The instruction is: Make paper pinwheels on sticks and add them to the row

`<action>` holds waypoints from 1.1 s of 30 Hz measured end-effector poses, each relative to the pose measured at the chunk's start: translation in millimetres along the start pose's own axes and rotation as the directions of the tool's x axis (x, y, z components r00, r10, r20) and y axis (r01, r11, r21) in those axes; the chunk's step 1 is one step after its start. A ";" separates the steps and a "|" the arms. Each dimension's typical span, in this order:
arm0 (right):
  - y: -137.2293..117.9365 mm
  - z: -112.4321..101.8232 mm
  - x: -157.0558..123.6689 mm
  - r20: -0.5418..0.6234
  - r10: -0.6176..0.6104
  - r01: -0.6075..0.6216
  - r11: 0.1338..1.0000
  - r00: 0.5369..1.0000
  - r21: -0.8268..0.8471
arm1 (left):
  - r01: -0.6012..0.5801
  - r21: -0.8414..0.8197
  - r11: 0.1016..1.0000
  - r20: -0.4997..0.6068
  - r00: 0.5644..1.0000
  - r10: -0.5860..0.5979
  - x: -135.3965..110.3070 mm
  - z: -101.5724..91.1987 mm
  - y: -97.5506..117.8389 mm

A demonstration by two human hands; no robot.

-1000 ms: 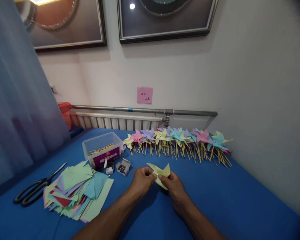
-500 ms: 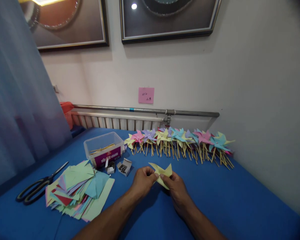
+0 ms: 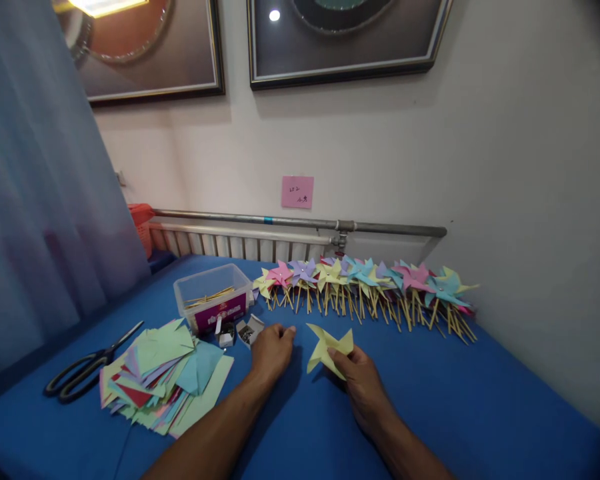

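A pale yellow paper pinwheel, its blades folded in to the middle, is pinched between the thumb and fingers of my right hand. No stick shows on it. My left hand is off the pinwheel, to its left, with fingers curled; whether anything is in them is hidden. Just beyond that hand stands a small open white box of shiny metal bits, partly covered by it. A second small box sits beside it. Behind them, a clear plastic tub contains thin wooden sticks.
A pile of coloured paper sheets lies at left, with black-handled scissors beyond it. Finished pinwheels on sticks lie in a row along the back of the blue table. A pipe and radiator run behind.
My left hand has let go of the yellow pinwheel and moved left towards the small white box. My right hand keeps the pinwheel, now turned more open to view.
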State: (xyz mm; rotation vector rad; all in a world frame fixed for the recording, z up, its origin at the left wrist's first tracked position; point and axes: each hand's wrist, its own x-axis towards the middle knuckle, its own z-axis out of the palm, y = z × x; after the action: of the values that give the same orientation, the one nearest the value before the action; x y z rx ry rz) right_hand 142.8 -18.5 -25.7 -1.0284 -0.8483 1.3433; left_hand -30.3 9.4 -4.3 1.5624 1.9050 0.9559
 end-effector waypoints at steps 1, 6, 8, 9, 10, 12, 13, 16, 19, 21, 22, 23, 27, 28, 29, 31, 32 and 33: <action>0.0 0.1 -0.2 -0.004 0.003 -0.003 1.000 1.000 0.003 | 0.006 0.018 1.000 -0.009 1.000 -0.006 2.1 -1.7 -1.4; 0.5 0.5 -0.9 -0.003 0.002 -0.002 1.000 1.000 0.001 | 0.000 0.014 1.000 -0.016 1.000 0.001 6.4 -2.0 -6.3; 0.9 0.2 -0.5 0.003 0.002 -0.002 1.000 1.000 -0.003 | -0.024 -0.003 1.000 -0.029 0.999 0.024 5.1 -0.6 -5.8; 1.1 0.0 -0.2 0.006 0.003 -0.003 1.000 1.000 -0.004 | -0.045 -0.013 0.999 -0.039 0.998 0.045 3.9 -0.4 -4.9; 1.2 -0.3 0.1 0.010 0.004 -0.004 1.000 1.000 -0.006 | -0.071 -0.024 0.997 -0.052 0.996 0.069 2.6 -0.9 -3.6; 1.4 -0.5 0.0 0.016 0.003 -0.002 1.000 1.000 -0.010 | -0.124 -0.049 0.991 -0.084 0.989 0.120 -0.2 -3.5 -0.5; 1.3 -0.4 -0.4 0.018 0.001 -0.001 1.000 1.000 -0.012 | -0.147 -0.059 0.987 -0.100 0.985 0.141 -1.4 -5.3 0.9; 0.7 0.7 -2.9 0.024 0.000 0.000 1.000 1.000 -0.017 | -0.191 -0.082 0.978 -0.155 0.972 0.177 -3.3 -11.0 3.1; -0.5 1.4 -5.9 0.035 -0.002 0.003 1.000 0.999 -0.029 | -0.223 -0.090 0.971 -0.225 0.954 0.198 -2.3 -17.4 2.3; -1.1 1.1 -7.0 0.034 0.001 0.001 0.999 0.999 -0.036 | -0.251 -0.076 0.965 -0.294 0.930 0.219 -0.1 -26.1 2.1; -1.1 0.7 -7.0 0.035 0.003 -0.002 0.999 0.999 -0.037 | -0.269 -0.059 0.961 -0.333 0.913 0.235 1.9 -33.0 2.5; -0.9 0.2 -6.6 0.037 0.004 -0.002 0.999 0.999 -0.035 | -0.285 -0.034 0.958 -0.376 0.891 0.252 4.7 -42.1 3.4; 2.7 -1.9 -2.1 0.078 -0.003 0.004 1.000 0.997 -0.020 | -0.236 0.194 0.952 -0.473 0.828 0.302 30.9 -97.3 8.7; 4.1 -2.3 -0.5 0.089 -0.005 0.007 1.000 0.996 -0.019 | -0.201 0.265 0.943 -0.463 0.831 0.307 41.6 -113.3 9.5; 5.4 -2.7 1.0 0.098 -0.010 0.011 1.000 0.995 -0.019 | -0.162 0.329 0.930 -0.426 0.854 0.300 53.5 -128.8 9.7; 7.5 -3.1 3.2 0.105 -0.014 0.016 1.000 0.994 -0.022 | -0.090 0.436 0.895 -0.282 0.931 0.231 77.8 -155.1 8.3; 8.0 -3.1 3.7 0.103 -0.014 0.017 1.000 0.995 -0.026 | -0.065 0.484 0.873 -0.198 0.963 0.181 88.6 -164.8 6.7; 8.0 -2.9 3.9 0.099 -0.014 0.017 0.999 0.995 -0.029 | -0.056 0.518 0.854 -0.111 0.985 0.132 97.6 -171.9 4.7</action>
State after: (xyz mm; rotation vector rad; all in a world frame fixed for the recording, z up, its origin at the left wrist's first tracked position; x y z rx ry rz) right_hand 143.0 -15.4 -34.5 -0.9826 -0.9505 1.3810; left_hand -177.3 69.3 113.6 1.9416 2.3410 0.6339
